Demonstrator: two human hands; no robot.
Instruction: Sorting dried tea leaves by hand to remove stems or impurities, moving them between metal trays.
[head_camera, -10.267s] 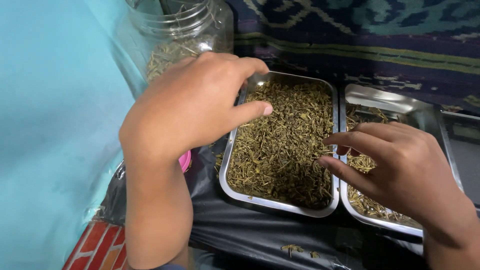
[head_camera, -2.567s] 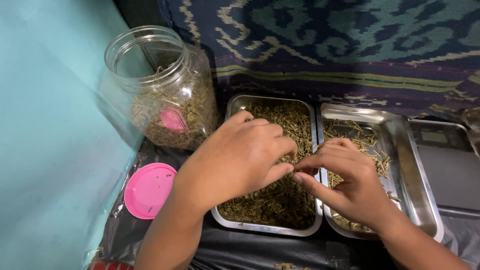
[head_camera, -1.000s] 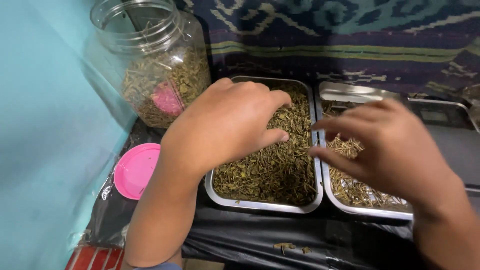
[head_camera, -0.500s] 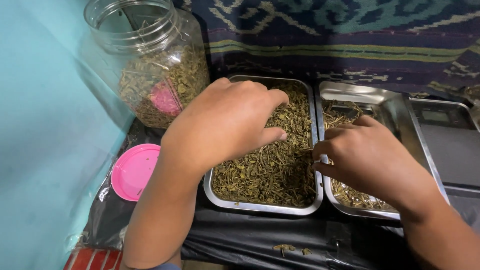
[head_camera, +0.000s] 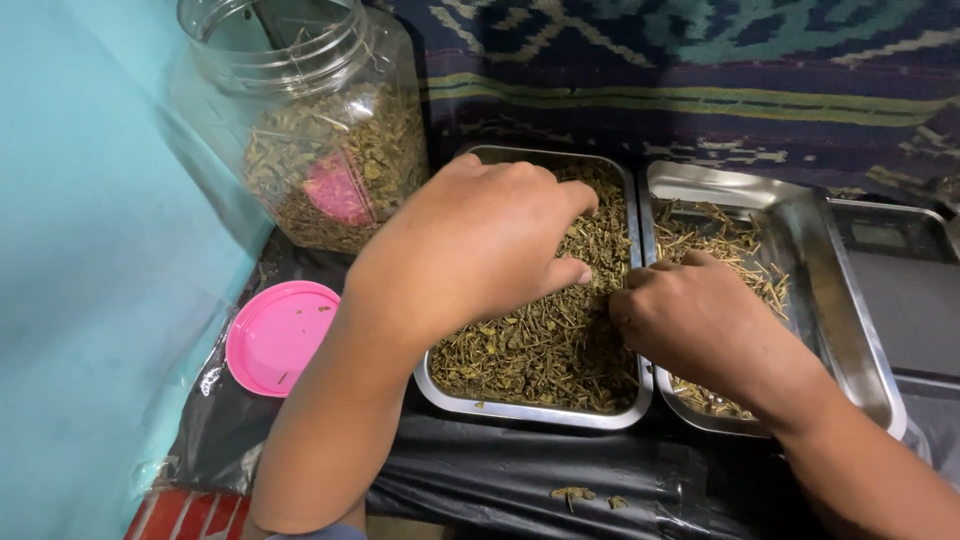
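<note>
Over the left steel tray (head_camera: 470, 398), your left hand (head_camera: 480, 245) curls into the dried herb leaves (head_camera: 540, 345), while your right hand (head_camera: 700, 320) pinches some at the rim shared with the right tray (head_camera: 850, 330). Far left stands a clear jar (head_camera: 320, 120), with a pink lid (head_camera: 280, 335) lying nearer.

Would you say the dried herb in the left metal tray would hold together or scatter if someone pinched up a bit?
The dried herb looks like loose bits and thin stems, so it would probably crumble and scatter. It likely weighs very little. Crumbs already lie on the black sheet outside the left tray, so spills seem easy.
</note>
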